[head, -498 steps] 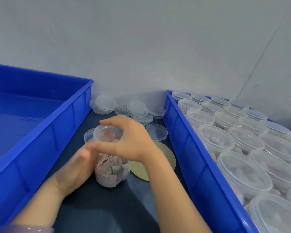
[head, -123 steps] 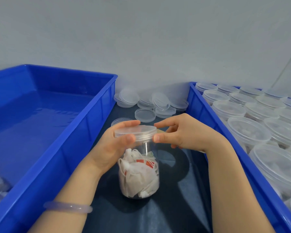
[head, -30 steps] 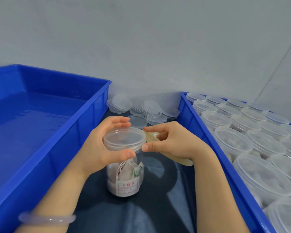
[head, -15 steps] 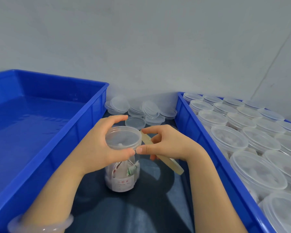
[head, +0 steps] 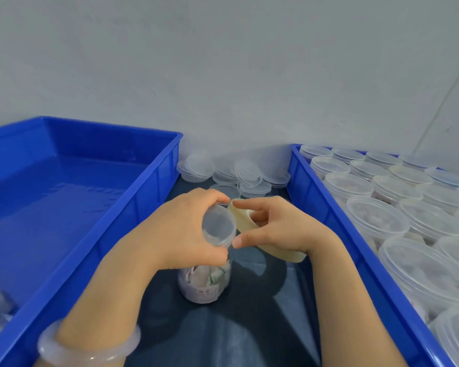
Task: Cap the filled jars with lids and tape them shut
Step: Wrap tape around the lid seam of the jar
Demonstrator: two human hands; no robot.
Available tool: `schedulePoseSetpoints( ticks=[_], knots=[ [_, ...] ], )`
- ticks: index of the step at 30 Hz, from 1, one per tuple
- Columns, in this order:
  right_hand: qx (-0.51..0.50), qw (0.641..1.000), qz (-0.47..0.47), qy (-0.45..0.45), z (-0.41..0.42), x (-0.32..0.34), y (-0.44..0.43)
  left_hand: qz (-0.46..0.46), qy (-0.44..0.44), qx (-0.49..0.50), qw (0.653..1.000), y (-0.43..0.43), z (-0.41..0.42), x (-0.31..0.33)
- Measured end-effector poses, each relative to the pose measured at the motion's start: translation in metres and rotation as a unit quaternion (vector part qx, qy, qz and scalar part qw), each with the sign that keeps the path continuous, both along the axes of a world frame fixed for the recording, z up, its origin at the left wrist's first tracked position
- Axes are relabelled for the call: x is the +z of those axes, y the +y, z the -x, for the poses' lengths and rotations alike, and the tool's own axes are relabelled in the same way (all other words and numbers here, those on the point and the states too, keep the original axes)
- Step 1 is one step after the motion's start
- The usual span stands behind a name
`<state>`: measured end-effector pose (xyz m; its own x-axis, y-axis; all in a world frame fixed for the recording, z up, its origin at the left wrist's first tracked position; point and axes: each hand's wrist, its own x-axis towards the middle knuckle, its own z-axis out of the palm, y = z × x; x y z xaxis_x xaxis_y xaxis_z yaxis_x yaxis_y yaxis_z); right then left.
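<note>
Grey wall backing scene. Left bin and right bin, both blue, flanking dark table. Jar tilting on table between them, left hand gripping it around lid. Right hand curling round tape roll, thumb sitting beside lid. Risk: tilted jar slipping under tape pull, tape wrinkling off seam.

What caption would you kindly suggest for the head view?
Left hand grips a lidded clear plastic jar; right hand holds a beige tape roll beside it.
</note>
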<state>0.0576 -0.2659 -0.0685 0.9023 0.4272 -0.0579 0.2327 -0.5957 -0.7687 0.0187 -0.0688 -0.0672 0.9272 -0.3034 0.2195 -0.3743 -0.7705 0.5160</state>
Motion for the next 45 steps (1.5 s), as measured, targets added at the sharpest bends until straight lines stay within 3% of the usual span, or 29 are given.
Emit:
schedulePoseSetpoints(
  ticks=[4, 10, 15, 22, 34, 37, 42, 45],
  knots=[
    [-0.010, 0.999, -0.029, -0.021, 0.000, -0.003, -0.002, -0.100, -0.045, 0.021, 0.994, -0.016, -0.003, -0.003],
    [-0.009, 0.994, -0.105, -0.014, 0.016, -0.012, -0.007, -0.033, 0.016, 0.000, 0.999, -0.011, -0.002, 0.000],
    [-0.008, 0.986, -0.162, -0.028, 0.038, -0.023, -0.006, -0.125, 0.005, 0.005, 0.992, -0.024, -0.001, 0.010],
    [-0.044, 0.980, -0.148, -0.125, 0.040, -0.026, 0.001, -0.120, -0.045, -0.036, 0.991, -0.016, 0.007, 0.003],
    [-0.068, 0.984, -0.030, -0.159, 0.045, -0.021, 0.001, -0.125, -0.057, -0.033, 0.990, -0.025, 0.003, 0.002],
    [-0.075, 0.983, -0.044, -0.162, 0.053, -0.026, 0.006, -0.128, -0.074, -0.013, 0.989, -0.028, 0.003, 0.000],
    [-0.101, 0.958, -0.035, -0.268, 0.069, -0.042, 0.017, -0.115, -0.090, 0.008, 0.989, -0.029, 0.003, -0.002],
    [-0.102, 0.951, -0.073, -0.282, 0.070, -0.045, 0.017, -0.105, -0.078, 0.007, 0.991, -0.031, 0.001, -0.002]
  ],
)
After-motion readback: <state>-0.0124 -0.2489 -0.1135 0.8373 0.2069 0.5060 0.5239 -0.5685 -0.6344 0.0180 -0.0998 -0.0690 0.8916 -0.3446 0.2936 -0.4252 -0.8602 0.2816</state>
